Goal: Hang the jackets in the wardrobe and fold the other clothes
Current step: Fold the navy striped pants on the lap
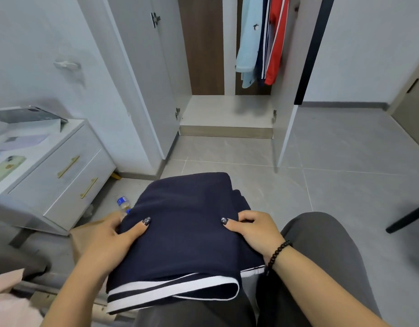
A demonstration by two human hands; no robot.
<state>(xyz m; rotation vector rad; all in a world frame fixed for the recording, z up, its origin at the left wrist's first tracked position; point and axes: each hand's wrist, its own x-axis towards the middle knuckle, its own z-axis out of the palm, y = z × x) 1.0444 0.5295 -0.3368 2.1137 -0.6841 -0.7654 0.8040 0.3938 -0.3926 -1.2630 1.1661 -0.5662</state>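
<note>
Nearest the camera lies a folded navy cloth garment with white-striped hem [184, 234], resting on the lap of a seated person in grey trousers [321, 256]. It is stacked in several layers, with looser folds bulging out at its far right edge.

The likely trouble from here is the stack slipping apart: the layers are only pinched at the 2 sides, and the lap slopes, so lifting or shifting it unevenly could let the bundle slide open toward the grey tiled floor [345, 149].

The left hand [114, 234] grips the garment's left edge, thumb laid on top and fingers curled underneath. The right hand [253, 230], with a dark beaded bracelet [278, 253] at the wrist, clamps the right edge the same way. Both forearms reach forward from the near corners.

Far ahead, the open white wardrobe [227, 109] already holds a pale blue printed jacket [247, 41] and a red jacket with white stripe [275, 41], hanging side by side.
</note>
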